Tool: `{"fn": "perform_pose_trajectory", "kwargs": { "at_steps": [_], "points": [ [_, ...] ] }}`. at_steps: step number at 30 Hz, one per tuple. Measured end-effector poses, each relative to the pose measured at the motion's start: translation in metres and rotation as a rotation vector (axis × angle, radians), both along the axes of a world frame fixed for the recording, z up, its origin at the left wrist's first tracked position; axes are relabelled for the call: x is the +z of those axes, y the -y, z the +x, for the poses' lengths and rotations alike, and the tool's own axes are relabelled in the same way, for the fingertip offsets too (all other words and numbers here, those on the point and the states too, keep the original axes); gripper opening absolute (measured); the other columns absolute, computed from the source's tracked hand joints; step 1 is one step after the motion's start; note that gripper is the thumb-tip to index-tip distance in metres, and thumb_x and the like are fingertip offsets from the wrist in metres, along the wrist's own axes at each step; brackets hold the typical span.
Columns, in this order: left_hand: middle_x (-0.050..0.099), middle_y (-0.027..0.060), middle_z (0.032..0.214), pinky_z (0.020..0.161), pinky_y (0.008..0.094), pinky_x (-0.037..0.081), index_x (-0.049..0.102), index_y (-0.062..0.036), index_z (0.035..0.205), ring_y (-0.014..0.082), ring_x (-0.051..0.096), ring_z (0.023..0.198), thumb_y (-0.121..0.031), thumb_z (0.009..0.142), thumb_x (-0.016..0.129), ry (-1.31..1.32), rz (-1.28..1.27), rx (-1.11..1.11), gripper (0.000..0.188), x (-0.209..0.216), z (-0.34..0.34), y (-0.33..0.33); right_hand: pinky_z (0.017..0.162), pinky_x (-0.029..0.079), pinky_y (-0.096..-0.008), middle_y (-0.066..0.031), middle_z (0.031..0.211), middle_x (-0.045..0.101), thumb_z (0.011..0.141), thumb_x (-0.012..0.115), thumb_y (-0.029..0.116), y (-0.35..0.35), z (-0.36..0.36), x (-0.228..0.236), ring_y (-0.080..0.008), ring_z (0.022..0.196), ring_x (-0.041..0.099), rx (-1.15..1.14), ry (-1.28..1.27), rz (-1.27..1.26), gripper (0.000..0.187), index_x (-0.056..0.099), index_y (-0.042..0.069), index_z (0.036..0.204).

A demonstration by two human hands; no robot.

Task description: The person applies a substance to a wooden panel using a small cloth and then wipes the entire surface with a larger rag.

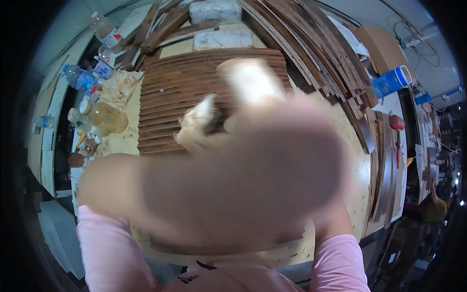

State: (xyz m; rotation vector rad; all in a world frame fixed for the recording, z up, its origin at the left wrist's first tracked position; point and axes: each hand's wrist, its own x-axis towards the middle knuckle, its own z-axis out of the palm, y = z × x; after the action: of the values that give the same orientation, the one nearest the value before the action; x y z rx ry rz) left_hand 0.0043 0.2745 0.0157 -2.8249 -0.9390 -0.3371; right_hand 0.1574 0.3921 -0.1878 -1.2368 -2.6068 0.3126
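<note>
My left forearm (116, 182) reaches in from the lower left, and my right forearm (335, 219) comes up from the lower right. Both hands are smeared by motion over the middle of the picture, a large skin-coloured blur hiding their fingers. At the upper end of this blur is a white, roughly cylindrical thing (255, 82), too blurred to name. Left of it shows a crumpled pale piece, like cloth (199, 117); whether a hand grips it is unclear. Beneath lies a panel of brown ridged wooden strips (163, 112), side by side on the pale yellow table (357, 180).
Plastic bottles, among them a wide yellowish one (112, 117), stand at left beside a beige cloth (119, 87). Long wooden strips (311, 44) line the back right. Also at right are a blue jug (391, 82) and a red-headed mallet (397, 122). Wrapped white blocks (223, 40) sit behind the panel.
</note>
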Motion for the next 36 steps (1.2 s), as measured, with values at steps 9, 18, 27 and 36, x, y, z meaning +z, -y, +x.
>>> {"fn": "perform_pose_trajectory", "kwargs": {
  "at_steps": [9,18,27,36],
  "points": [
    [0.062,0.0136,0.129,0.096,0.0454,0.050,0.062,-0.0143,0.132,0.0245,0.064,0.108,-0.021,0.096,0.052,0.495,-0.205,0.837,0.037,-0.148,-0.036,-0.192,0.122,0.019,-0.0502,-0.0091,0.160,0.032,0.095,0.053,0.041,0.001,-0.016,-0.002,-0.0269,0.149,0.026,0.064,0.087,0.124,0.067,0.035,0.012,0.153],
    [0.065,0.0136,0.125,0.102,0.0455,0.045,0.064,-0.0089,0.124,0.0319,0.062,0.115,-0.022,0.089,0.065,0.241,0.031,0.817,0.038,-0.219,-0.148,-0.148,0.122,0.020,-0.0512,-0.0089,0.160,0.031,0.095,0.054,0.040,-0.001,-0.006,-0.006,-0.0267,0.148,0.027,0.045,0.087,0.106,0.068,0.035,0.012,0.153],
    [0.071,0.0192,0.108,0.069,0.0387,0.059,0.058,0.0013,0.129,0.0272,0.072,0.079,-0.016,0.104,0.038,1.425,-0.149,0.962,0.036,-0.185,-0.272,-0.071,0.122,0.019,-0.0514,-0.0089,0.161,0.031,0.096,0.052,0.042,-0.001,-0.009,-0.011,-0.0265,0.149,0.026,0.037,0.048,0.112,0.067,0.035,0.012,0.153],
    [0.051,0.0121,0.148,0.115,0.0478,0.035,0.051,-0.0132,0.143,0.0274,0.046,0.138,-0.036,0.101,0.052,0.223,-0.158,0.829,0.049,-0.195,-0.091,-0.179,0.122,0.020,-0.0509,-0.0093,0.160,0.033,0.094,0.055,0.039,-0.002,-0.011,-0.005,-0.0268,0.148,0.028,0.056,0.061,0.109,0.067,0.036,0.012,0.153]
  ]
}}
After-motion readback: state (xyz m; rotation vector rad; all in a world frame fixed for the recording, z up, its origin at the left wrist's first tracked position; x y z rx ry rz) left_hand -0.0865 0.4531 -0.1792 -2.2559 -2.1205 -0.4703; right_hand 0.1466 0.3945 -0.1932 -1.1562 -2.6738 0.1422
